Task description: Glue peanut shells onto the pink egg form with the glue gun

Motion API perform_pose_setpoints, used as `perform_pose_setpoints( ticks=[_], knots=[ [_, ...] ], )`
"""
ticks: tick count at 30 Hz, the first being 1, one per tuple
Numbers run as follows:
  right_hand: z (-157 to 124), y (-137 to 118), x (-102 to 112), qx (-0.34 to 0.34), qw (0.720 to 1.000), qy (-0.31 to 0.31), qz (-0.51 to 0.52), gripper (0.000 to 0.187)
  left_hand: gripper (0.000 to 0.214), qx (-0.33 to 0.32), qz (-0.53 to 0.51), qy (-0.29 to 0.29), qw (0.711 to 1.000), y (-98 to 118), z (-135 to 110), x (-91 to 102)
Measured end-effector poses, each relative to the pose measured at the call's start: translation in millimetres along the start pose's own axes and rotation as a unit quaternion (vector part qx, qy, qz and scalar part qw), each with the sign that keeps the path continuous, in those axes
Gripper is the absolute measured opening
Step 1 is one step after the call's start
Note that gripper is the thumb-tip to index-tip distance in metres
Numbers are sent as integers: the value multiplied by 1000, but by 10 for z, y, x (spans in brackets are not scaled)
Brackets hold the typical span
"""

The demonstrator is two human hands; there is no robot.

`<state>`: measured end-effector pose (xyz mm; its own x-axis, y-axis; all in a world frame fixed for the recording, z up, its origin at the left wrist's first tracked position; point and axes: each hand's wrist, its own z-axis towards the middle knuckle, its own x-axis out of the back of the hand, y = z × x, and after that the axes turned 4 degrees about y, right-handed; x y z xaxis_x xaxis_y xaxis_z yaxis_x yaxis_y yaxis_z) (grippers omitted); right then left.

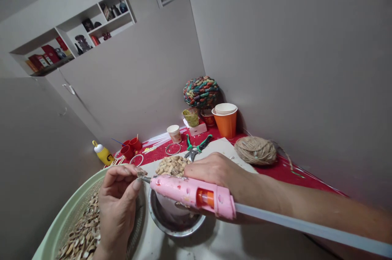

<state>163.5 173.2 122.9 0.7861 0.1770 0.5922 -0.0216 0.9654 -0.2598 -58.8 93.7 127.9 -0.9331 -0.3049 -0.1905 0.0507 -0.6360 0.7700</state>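
My left hand (118, 196) is closed, pinching a small nut shell (141, 173) between thumb and fingertips. Wrapped round a pink hot glue gun (190, 190), my right hand (211, 168) keeps its nozzle at that shell. A long clear glue stick (306, 227) sticks out of the gun's back end. Below and behind the gun is a rounded form covered with pale nut shells (171, 165), its lower part over a metal bowl (153, 221) and partly hidden by the gun. Left of it, many loose shells (81, 231) lie in a green basket (50, 231).
Green-handled pliers (196, 147) lie behind my right hand. Around the red cloth stand a twine ball (255, 150), an orange cup stack (225, 123), a paper cup (174, 133), red cups (128, 152), a yellow bottle (102, 153) and a multicoloured shell-like ball (201, 92).
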Motion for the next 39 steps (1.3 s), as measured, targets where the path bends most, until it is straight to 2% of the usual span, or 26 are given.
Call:
perform_pose_setpoints(
  ticks=[11,18,27,34,39],
  knots=[
    [10,-50,53,-28,999,-19,-1,27,19,-14,7,26,1000,-1,-16,10],
    [21,-47,54,-36,999,-4,-2,28,20,-14,0,40,999,4,6,34],
    [23,-76,69,-21,1000,-12,-1,26,21,13,1,51,999,-5,7,61],
    [6,-29,37,-36,999,-21,-6,28,21,24,-11,43,999,1,10,57],
    [10,-20,25,-19,1000,10,-20,30,22,30,-21,40,999,-3,18,76]
  ],
)
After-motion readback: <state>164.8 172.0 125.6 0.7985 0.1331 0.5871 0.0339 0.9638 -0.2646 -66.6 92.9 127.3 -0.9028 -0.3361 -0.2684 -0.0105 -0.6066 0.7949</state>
